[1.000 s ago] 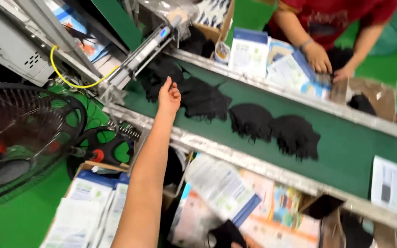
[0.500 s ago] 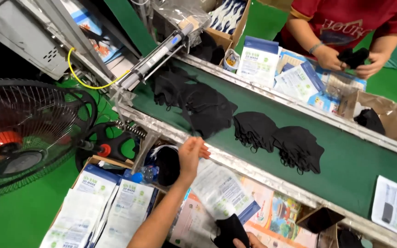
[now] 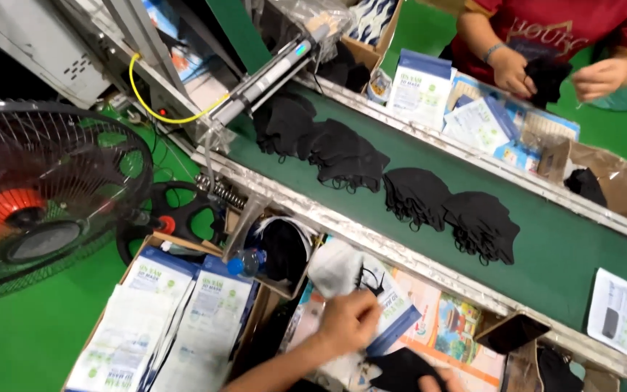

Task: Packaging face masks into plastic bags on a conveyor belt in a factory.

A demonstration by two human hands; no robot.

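Observation:
My left hand (image 3: 346,323) is closed on a white and blue flat pouch (image 3: 390,308), on the pile of pouches just below the conveyor's near rail. Its white upper end (image 3: 335,268) lifts up above my fingers. Only a sliver of my right hand (image 3: 435,380) shows at the bottom edge, holding a stack of black masks (image 3: 400,369). Several stacks of black masks (image 3: 415,196) lie along the green conveyor belt (image 3: 546,254), apart from both hands.
A black fan (image 3: 45,196) stands at the left. An open carton of pouches (image 3: 175,319) and a water bottle (image 3: 244,261) sit below the belt. Across the belt a person in a red shirt (image 3: 567,29) handles black masks (image 3: 546,76). A metal sealing machine (image 3: 270,72) feeds the belt's left end.
My left arm drew back from the far stack of masks on the belt to the pouches near me and closed on one. The view shifted slightly.

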